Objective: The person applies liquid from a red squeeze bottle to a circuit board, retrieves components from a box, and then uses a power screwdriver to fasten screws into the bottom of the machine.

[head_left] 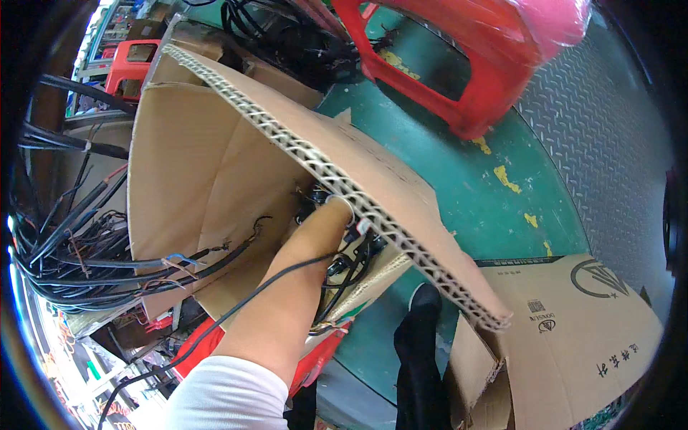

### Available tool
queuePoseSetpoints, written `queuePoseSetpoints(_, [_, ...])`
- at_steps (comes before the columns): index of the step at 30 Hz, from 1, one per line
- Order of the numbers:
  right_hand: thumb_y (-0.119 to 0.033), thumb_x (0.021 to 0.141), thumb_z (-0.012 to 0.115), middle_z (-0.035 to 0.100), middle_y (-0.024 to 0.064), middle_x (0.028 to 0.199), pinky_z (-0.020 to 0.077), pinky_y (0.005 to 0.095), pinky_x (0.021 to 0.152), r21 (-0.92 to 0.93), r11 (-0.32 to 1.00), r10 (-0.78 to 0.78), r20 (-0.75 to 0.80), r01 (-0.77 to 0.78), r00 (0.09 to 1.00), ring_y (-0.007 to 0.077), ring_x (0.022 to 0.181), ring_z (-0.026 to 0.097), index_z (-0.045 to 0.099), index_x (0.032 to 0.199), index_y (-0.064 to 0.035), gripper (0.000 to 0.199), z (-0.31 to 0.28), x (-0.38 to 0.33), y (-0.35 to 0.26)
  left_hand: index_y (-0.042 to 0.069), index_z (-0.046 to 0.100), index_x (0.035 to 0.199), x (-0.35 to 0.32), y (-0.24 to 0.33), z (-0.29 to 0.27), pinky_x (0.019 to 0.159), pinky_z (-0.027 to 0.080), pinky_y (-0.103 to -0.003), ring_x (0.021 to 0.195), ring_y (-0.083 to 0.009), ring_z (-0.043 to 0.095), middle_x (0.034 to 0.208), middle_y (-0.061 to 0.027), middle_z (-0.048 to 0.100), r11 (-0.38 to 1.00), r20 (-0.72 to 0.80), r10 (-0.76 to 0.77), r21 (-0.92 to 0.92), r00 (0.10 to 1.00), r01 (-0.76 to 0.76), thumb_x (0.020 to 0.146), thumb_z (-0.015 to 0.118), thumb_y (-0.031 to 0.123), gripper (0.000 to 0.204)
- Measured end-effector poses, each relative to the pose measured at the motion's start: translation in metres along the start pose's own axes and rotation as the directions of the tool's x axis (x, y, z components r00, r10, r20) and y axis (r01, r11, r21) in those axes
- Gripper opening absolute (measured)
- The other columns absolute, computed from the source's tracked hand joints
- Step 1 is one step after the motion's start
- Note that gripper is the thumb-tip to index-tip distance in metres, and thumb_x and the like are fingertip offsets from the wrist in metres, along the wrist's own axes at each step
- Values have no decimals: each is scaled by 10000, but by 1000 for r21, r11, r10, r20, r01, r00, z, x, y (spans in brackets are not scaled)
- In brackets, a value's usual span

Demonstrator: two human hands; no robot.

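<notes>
My left forearm (290, 294), in a white sleeve (226, 394), reaches into an open cardboard box (193, 143). A pale band (342, 206) circles the wrist. Behind the box's raised flap (322, 132) the hand itself is hidden, so its fingers and anything in them do not show. Black cables with plugs (340, 266) lie in the box beside the wrist. One thin black cable (236, 308) runs across my forearm to the lower left. My right hand is out of the picture.
Thick black cables (86, 287) are heaped at left. A red plastic stool (459, 64) stands on the green floor (516, 208) at upper right. Another cardboard box (566, 337) lies at lower right, near my leg (419, 358). More black cables (265, 29) lie at the top.
</notes>
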State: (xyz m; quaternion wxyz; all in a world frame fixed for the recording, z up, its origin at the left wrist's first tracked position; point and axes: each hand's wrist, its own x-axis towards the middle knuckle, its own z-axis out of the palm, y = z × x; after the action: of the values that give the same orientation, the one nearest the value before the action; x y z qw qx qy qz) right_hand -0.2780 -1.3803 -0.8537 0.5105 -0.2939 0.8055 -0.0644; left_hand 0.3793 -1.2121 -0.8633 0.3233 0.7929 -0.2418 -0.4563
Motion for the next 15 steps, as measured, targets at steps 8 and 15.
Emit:
queuePoseSetpoints(8, [-251, 855, 634, 601, 48, 749, 469, 298, 592, -24, 991, -129, 56, 131, 990, 166, 621, 544, 626, 836, 4, 257, -10, -5, 38, 46, 539, 1135, 7, -10, 1, 848, 519, -451, 1007, -332, 565, 1082, -179, 549, 918, 19, -117, -379, 993, 116, 781, 649, 168, 390])
queuePoseSetpoints(15, [-252, 859, 631, 598, 42, 735, 464, 292, 581, -35, 976, -212, 106, 217, 972, 159, 605, 538, 627, 826, 2, 256, -17, -40, 83, 44, 530, 1136, -37, -17, -78, 826, 542, -438, 987, -324, 581, 1072, -179, 550, 731, 78, -232, -644, 970, 227, 796, 631, 145, 369])
